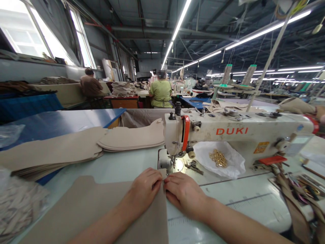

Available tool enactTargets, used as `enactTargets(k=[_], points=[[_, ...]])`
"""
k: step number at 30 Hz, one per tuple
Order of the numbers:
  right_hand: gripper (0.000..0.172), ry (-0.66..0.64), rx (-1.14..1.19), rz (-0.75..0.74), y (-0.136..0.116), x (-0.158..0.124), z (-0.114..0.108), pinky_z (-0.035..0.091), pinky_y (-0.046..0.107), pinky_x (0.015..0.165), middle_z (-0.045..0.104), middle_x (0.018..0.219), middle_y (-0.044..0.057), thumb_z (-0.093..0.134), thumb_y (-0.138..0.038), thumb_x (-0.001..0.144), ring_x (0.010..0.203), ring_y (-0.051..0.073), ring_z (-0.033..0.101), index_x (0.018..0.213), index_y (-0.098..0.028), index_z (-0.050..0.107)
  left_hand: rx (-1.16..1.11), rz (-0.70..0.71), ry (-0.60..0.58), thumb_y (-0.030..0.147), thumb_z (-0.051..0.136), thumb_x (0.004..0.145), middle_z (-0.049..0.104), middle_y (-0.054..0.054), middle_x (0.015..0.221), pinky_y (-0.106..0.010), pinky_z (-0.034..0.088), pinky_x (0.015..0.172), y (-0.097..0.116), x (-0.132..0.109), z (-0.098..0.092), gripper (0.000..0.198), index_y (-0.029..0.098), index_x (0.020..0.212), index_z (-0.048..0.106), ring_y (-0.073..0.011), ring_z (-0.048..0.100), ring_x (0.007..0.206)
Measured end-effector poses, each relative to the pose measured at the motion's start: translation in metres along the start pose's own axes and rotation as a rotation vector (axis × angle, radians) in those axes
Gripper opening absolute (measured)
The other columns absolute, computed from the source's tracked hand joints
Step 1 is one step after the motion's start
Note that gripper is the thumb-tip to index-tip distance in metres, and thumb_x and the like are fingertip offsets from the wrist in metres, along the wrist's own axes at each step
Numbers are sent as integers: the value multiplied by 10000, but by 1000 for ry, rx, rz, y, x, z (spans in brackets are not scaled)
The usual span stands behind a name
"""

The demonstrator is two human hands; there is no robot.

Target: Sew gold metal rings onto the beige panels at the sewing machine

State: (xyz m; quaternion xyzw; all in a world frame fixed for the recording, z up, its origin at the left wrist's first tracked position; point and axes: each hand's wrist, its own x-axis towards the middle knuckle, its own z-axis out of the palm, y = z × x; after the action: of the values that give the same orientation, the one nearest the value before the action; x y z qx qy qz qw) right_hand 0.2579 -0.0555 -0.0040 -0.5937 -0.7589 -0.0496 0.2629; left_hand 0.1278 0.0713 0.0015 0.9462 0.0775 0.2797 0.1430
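A large beige fabric panel (106, 200) lies flat on the pale sewing table, its right edge running toward the sewing machine (203, 132). My left hand (147, 186) rests on that edge with curled fingers, pinching it just in front of the presser foot. Right beside it, my right hand (184, 195) is closed at the same edge, fingertips almost meeting the left ones. A small beige tab (163, 172) shows past my fingertips, close to the needle (173, 161). My fingers hide the exact spot they grip.
Stacked beige panels (132, 135) lie behind on the left. Small metal snips (194, 166) and a white bag of gold-coloured rings (218, 158) sit by the machine. Beige straps (291, 200) hang at right. A plastic bag of scraps (22, 206) lies at left. People sit farther back.
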Motion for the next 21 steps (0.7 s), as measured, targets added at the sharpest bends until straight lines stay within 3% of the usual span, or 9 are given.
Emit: enactTargets(k=[21], points=[[148, 23, -132, -112, -4, -4, 1, 451, 274, 822, 665, 800, 44, 486, -152, 896, 846, 160, 586, 803, -158, 601, 53, 50, 36, 90, 470, 799, 619, -9, 675, -264, 484, 637, -2, -2, 5, 184, 190, 671, 556, -157, 564, 686]])
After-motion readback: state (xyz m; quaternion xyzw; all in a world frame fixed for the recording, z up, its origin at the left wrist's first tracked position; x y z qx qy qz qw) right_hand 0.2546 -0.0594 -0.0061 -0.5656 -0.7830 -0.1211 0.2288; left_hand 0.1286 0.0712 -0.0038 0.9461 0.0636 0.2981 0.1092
